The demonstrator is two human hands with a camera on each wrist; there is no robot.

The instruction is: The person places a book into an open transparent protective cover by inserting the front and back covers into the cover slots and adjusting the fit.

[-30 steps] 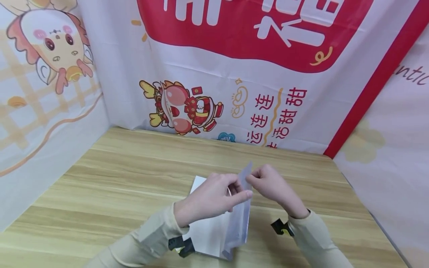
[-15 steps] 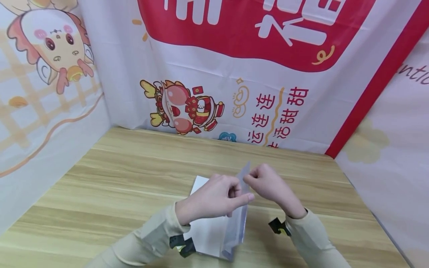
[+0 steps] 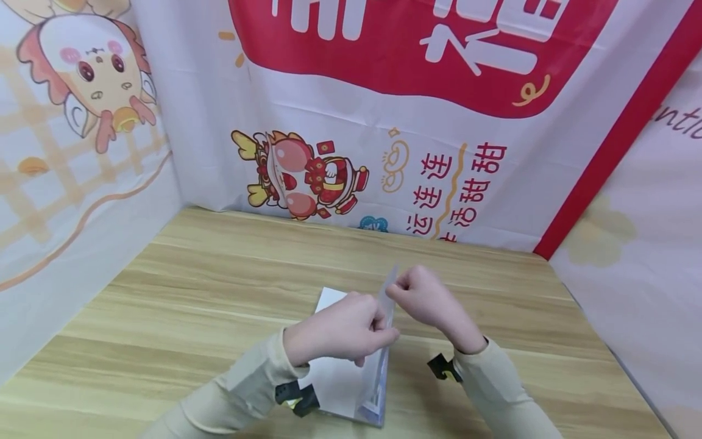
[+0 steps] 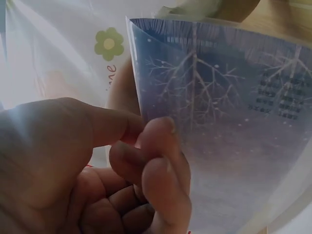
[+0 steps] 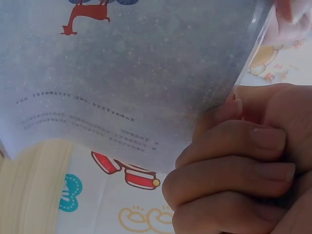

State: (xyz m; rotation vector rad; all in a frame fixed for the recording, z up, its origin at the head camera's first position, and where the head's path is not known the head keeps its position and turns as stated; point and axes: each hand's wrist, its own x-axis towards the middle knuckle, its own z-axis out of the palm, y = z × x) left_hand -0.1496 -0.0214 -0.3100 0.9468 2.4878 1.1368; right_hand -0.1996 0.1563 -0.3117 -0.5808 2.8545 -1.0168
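Note:
A book point(image 3: 334, 381) with a white page facing up lies on the table, and its cover flap point(image 3: 382, 360) stands raised along the right side. In the left wrist view the cover point(image 4: 229, 97) is blue to violet, printed with pale bare trees and small text, with a clear film along its edge. My left hand point(image 3: 348, 326) pinches that edge between thumb and fingertips. Farther up, my right hand point(image 3: 428, 299) grips the cover's far corner, its fingers curled. The right wrist view shows small text and a red deer point(image 5: 87, 17) on the cover point(image 5: 122, 68).
The wood-grain table point(image 3: 208, 292) spreads around the book. A printed cloth point(image 3: 329, 103) hangs along its back edge, with further cloths point(image 3: 631, 244) at the sides. Black wrist mounts point(image 3: 296, 399) sit on both sleeves.
Both hands have moved a little left, bringing the raised cover flap closer over the white page. The left thumb has drawn back in toward the fingers.

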